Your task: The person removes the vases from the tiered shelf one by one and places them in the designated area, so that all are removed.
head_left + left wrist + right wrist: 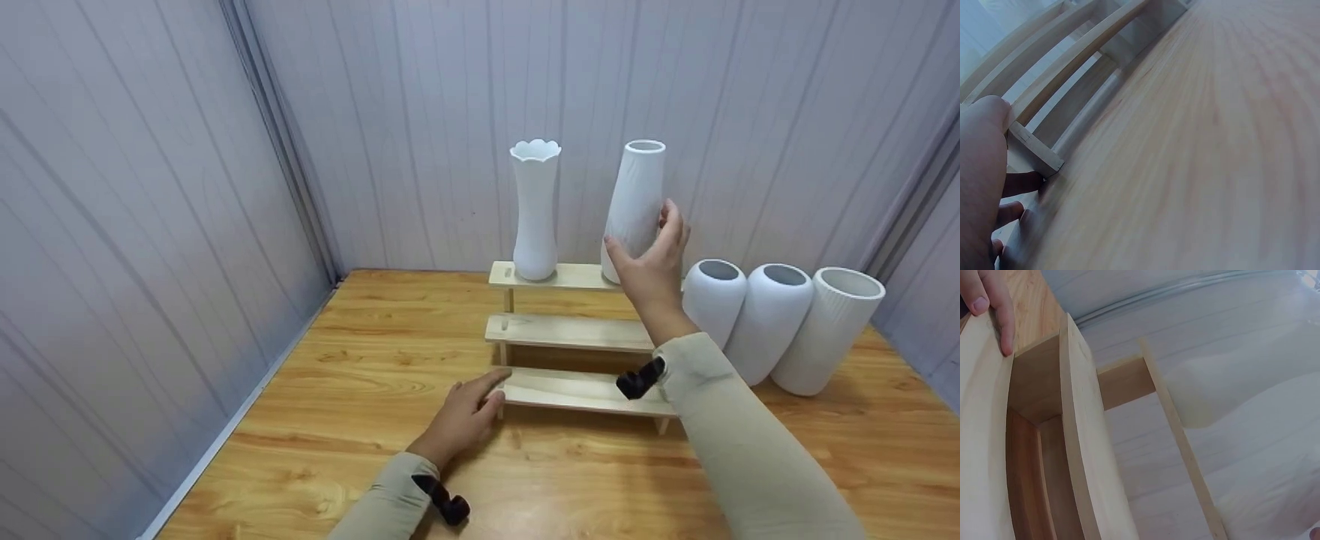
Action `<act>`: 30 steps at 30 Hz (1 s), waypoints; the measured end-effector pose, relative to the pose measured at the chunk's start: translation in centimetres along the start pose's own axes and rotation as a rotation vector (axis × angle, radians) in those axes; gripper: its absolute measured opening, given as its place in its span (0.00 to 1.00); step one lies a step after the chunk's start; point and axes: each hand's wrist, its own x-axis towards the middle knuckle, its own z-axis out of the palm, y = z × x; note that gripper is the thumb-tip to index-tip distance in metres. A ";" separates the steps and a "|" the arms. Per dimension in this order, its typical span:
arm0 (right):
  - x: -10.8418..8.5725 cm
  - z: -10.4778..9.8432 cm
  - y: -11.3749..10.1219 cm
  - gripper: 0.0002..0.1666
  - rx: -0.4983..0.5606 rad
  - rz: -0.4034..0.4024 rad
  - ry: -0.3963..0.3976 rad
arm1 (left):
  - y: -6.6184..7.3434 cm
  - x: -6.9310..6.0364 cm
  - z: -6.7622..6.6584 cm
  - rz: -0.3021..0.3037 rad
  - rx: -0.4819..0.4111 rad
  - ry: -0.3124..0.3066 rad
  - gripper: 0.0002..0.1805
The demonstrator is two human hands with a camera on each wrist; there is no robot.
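Observation:
A three-step wooden shelf (577,332) stands on the table. My left hand (461,416) grips the left end of its lowest step, with the thumb (994,107) at the front edge in the left wrist view. On the right part of the top step, my right hand (652,262) holds a white tapered vase (636,187) low on its body, thumb on the left and fingers on the right. The vase is upright; its base is partly hidden. A white vase with a scalloped rim (536,217) stands at the top step's left end.
Right of the shelf, on the wooden table (360,360), stand two smooth white vases (716,300) (772,322) and a ribbed one (829,330), close together. Panelled walls (420,135) border the table behind and at the sides.

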 end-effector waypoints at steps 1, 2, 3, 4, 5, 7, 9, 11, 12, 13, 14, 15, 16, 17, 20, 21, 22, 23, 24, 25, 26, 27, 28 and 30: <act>0.2 0.1 0.2 0.55 -0.001 0.018 -0.008 | 0.0 0.0 0.0 -0.002 -0.001 -0.002 0.25; 0.5 0.1 0.3 0.56 -0.002 0.037 -0.019 | 0.0 0.0 0.0 0.001 -0.002 -0.002 0.25; 0.7 0.2 0.5 0.57 -0.001 0.058 -0.029 | 0.0 0.0 0.0 -0.001 -0.003 -0.003 0.25; 0.9 0.2 0.6 0.58 0.000 0.082 -0.041 | 0.0 0.0 0.1 0.000 -0.006 -0.005 0.25; 1.1 0.3 0.8 0.59 -0.004 0.103 -0.054 | 0.0 0.0 0.1 0.000 -0.008 -0.006 0.25; 1.5 0.2 1.1 0.60 -0.021 0.149 -0.080 | 0.0 0.0 0.1 0.002 -0.012 -0.008 0.25; 1.8 0.2 1.5 0.61 -0.046 0.195 -0.115 | 0.0 0.0 0.1 0.005 -0.010 -0.008 0.25; 2.0 0.1 1.9 0.61 -0.080 0.229 -0.155 | -0.1 0.1 0.1 0.013 -0.006 -0.005 0.25; 2.1 0.1 2.1 0.61 -0.093 0.240 -0.173 | -0.1 0.1 0.1 0.017 -0.004 -0.003 0.25; 2.1 0.0 2.3 0.61 -0.108 0.248 -0.192 | -0.1 0.1 0.0 0.018 0.000 -0.005 0.25; 2.1 0.0 2.5 0.61 -0.116 0.250 -0.204 | -0.1 0.1 0.0 0.018 0.003 -0.006 0.25; 2.1 0.0 2.7 0.60 -0.124 0.245 -0.213 | -0.1 0.1 0.0 0.020 0.003 -0.009 0.25; 2.1 -0.1 2.9 0.60 -0.128 0.239 -0.218 | -0.1 0.1 0.0 0.022 0.003 -0.012 0.25; 2.1 -0.2 3.0 0.59 -0.132 0.230 -0.220 | -0.2 0.1 0.0 0.023 0.002 -0.014 0.25; 2.2 -0.4 3.2 0.58 -0.151 0.211 -0.227 | -0.2 0.1 0.0 0.027 -0.008 -0.018 0.25; 2.1 -0.5 3.2 0.58 -0.156 0.207 -0.230 | -0.2 0.1 0.0 0.028 -0.013 -0.017 0.25; 2.1 -0.6 3.2 0.58 -0.163 0.204 -0.234 | -0.2 0.1 0.0 0.028 -0.017 -0.015 0.25; 2.0 -0.7 3.2 0.58 -0.169 0.201 -0.238 | -0.2 0.1 0.0 0.026 -0.021 -0.013 0.25; 2.0 -0.7 3.1 0.58 -0.174 0.200 -0.242 | -0.2 0.0 0.0 0.025 -0.023 -0.013 0.25; 1.8 -0.8 3.1 0.58 -0.175 0.199 -0.246 | -0.2 0.0 0.0 0.025 -0.025 -0.013 0.25; 1.7 -0.9 3.0 0.58 -0.178 0.198 -0.249 | -0.2 0.0 0.0 0.025 -0.025 -0.011 0.25; 1.6 -1.1 2.9 0.58 -0.178 0.197 -0.253 | -0.1 0.0 0.0 0.025 -0.025 -0.009 0.25; 1.5 -1.2 2.9 0.58 -0.175 0.196 -0.255 | -0.1 0.0 -0.1 0.026 -0.024 -0.006 0.25; 1.2 -1.5 2.8 0.58 -0.161 0.193 -0.261 | 0.0 0.0 -0.1 0.029 -0.020 -0.003 0.25</act>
